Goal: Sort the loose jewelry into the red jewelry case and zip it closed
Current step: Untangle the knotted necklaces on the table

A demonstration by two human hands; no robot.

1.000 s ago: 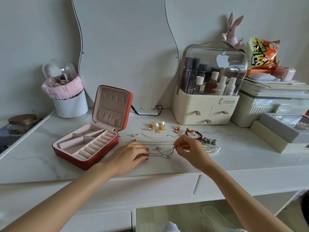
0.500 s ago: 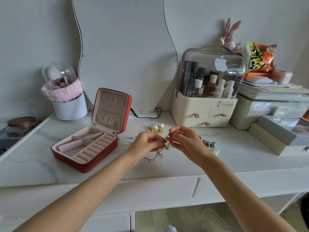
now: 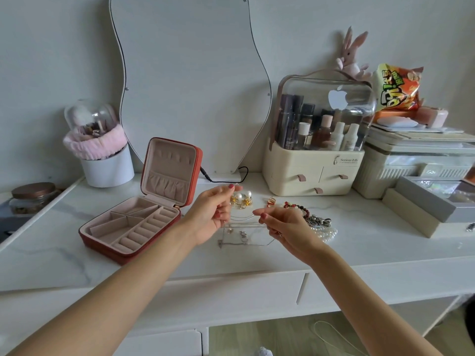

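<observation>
Both hands are raised above the middle of the white table, holding a thin silver necklace between them. The left hand pinches one end of the chain between thumb and forefinger, its other fingers curled toward the palm; the right hand pinches the other end, fingers bent around it. The chain hangs down in loops between the hands, with small pendants on it, and whether its lowest loop touches the table cannot be told. The red jewelry case lies open toward the left side of the table, its lid upright and its pink compartments showing nothing inside. Behind the hands, nearer the back edge, sit pearl and gold earrings, a small red and gold ring and a dark red bead bracelet. Just right of the right hand lie a silver clasp piece and a pearl bracelet, touching each other.
</observation>
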